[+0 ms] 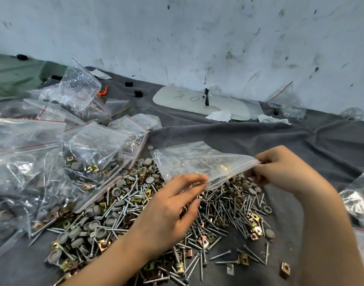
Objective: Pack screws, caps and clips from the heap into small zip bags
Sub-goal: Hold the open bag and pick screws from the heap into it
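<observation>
A clear small zip bag is stretched flat above the heap, with a few screws and pale caps showing inside it. My left hand pinches its near edge between thumb and fingers. My right hand pinches the bag's right corner at the zip strip. Below both hands lies the heap of silver screws, grey round caps and brass-coloured clips, spread over a dark grey cloth.
Filled zip bags with red seal lines pile up at the left. More bags lie at the right edge. A white board with scribbles, crumpled tissues and small black parts sit by the stained wall.
</observation>
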Demonstrator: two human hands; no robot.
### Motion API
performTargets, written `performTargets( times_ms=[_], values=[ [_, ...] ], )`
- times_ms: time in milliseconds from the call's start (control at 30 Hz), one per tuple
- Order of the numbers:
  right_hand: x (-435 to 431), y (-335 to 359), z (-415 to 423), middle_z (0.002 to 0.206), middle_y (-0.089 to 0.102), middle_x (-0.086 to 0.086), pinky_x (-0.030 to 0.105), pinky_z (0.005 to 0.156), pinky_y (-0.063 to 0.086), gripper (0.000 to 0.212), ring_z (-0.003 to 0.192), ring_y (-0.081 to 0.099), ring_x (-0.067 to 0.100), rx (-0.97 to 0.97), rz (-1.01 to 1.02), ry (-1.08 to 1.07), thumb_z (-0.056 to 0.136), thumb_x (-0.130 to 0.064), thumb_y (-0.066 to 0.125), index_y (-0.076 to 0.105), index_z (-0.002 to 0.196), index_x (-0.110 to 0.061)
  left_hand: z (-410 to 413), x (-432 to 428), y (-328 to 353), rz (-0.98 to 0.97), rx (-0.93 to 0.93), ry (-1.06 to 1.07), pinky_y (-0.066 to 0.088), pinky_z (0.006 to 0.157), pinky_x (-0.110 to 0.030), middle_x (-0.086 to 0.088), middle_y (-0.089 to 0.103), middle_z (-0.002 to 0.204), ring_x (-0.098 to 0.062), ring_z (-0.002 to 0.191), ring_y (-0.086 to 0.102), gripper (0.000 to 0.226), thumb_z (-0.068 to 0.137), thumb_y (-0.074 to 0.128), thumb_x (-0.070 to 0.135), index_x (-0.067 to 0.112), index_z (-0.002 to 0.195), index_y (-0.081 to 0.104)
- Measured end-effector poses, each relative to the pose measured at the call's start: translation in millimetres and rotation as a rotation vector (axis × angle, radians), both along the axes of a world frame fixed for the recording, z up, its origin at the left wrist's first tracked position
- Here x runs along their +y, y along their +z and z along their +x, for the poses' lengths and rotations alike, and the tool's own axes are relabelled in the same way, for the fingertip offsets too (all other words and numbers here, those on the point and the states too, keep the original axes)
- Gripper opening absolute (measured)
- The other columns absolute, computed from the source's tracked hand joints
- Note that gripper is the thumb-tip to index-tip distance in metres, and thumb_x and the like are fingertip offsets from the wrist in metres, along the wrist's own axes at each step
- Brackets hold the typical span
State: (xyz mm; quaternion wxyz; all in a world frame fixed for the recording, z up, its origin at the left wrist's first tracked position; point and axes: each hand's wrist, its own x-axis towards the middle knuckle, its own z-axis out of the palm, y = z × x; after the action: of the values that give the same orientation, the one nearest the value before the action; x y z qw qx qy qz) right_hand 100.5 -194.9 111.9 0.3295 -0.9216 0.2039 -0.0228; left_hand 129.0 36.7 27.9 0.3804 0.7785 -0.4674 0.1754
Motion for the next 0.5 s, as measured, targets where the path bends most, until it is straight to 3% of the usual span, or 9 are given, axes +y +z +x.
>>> performTargets(
  times_ms=[167, 267, 333, 500],
  values=[
    [4.6, 19.9, -16.6, 0.061, 0.069, 0.012, 0.046, 0.073, 0.056, 0.038, 0.056, 0.061, 0.019, -0.021, -0.045, 0.019, 0.077, -0.002, 0.050, 0.074, 0.058, -0.025, -4.6, -0.7, 0.3, 0.055, 0.104, -0.047, 0.031, 0.108, -0.013, -0.002, 0.048, 0.140, -0.006, 0.127, 0.047, 0.048, 0.094, 0.047, 0.023, -0.001, 0.135, 0.051],
    [10.0, 27.6, -23.1, 0.060, 0.069, 0.008, 0.042, 0.070, 0.056, 0.039, 0.050, 0.058, 0.012, -0.038, -0.017, 0.043, 0.079, 0.001, 0.050, 0.074, 0.059, -0.023, -6.4, 0.0, -2.9, 0.189, 0.146, -0.090, 0.023, 0.113, -0.011, 0.015, 0.024, 0.154, 0.002, 0.137, 0.031, 0.060, 0.096, 0.036, 0.041, 0.012, 0.148, 0.033],
    [13.7, 30.2, -25.2, 0.061, 0.069, 0.010, 0.042, 0.069, 0.055, 0.040, 0.051, 0.058, 0.013, -0.019, -0.002, 0.075, 0.080, 0.002, 0.049, 0.074, 0.060, -0.022, -6.2, 0.2, -4.9, 0.251, 0.161, -0.101, 0.027, 0.114, -0.018, 0.022, 0.013, 0.156, 0.004, 0.139, 0.027, 0.064, 0.095, 0.028, 0.048, 0.016, 0.151, 0.026],
    [20.4, 28.6, -24.6, 0.064, 0.070, 0.013, 0.037, 0.065, 0.054, 0.044, 0.054, 0.061, 0.015, 0.069, -0.001, 0.179, 0.079, 0.007, 0.046, 0.075, 0.060, -0.021, -5.5, 0.6, -3.7, 0.230, 0.182, -0.107, 0.028, 0.115, -0.021, 0.023, 0.015, 0.155, 0.005, 0.139, 0.027, 0.063, 0.096, 0.029, 0.047, 0.016, 0.151, 0.028]
  ],
)
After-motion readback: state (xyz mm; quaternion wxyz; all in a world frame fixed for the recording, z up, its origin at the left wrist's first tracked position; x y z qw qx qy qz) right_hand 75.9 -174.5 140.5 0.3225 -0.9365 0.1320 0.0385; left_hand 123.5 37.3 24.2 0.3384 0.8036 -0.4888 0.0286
